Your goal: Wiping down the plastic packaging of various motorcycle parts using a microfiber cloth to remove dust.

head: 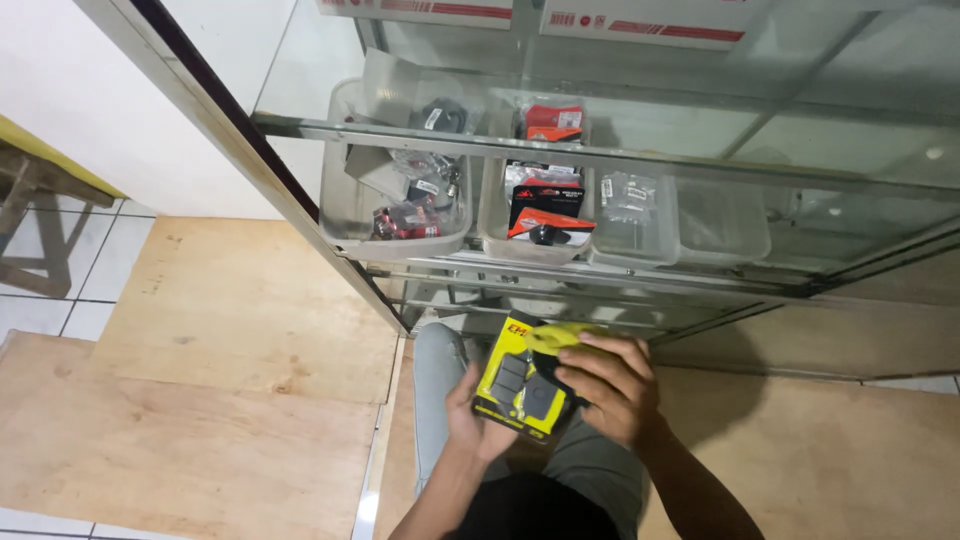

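Holding a yellow blister pack (522, 385) low in the near middle of the scene, above a grey-trousered knee (437, 372). Left hand (470, 415) cupped under the pack's near left edge, fingers closed round it from below. Right hand (612, 385) draped over the pack's right side and top, fingers curled down on it, thumb hidden, so gripping it as well. Pack tilted a bit, top end pointing far and right. Glossy card in bright yellow with a dark border, two flat dark grey pads showing under clear plastic, each roughly rectangular with rounded corners. Yellow hang tab (553, 336) curling up at the far end, just past the right fingertips.

Just beyond the hands, a glass display cabinet (700, 130) with a thin metal frame, shiny and reflective. Row of translucent plastic bins (345, 215) on its shelf, rounded rims, cloudy walls. Leftmost bin stuffed with small bagged metal parts, some red. Next bin along packed with a black, red and white carded packet (545, 205). Further right, small clear bag (627, 192) of tiny hardware.

Bare plywood sheets (200, 400) on the floor to the left, pale, grainy, scuffed. White floor tiles (70, 270) at the far left, beside a wooden stool leg (40, 225).
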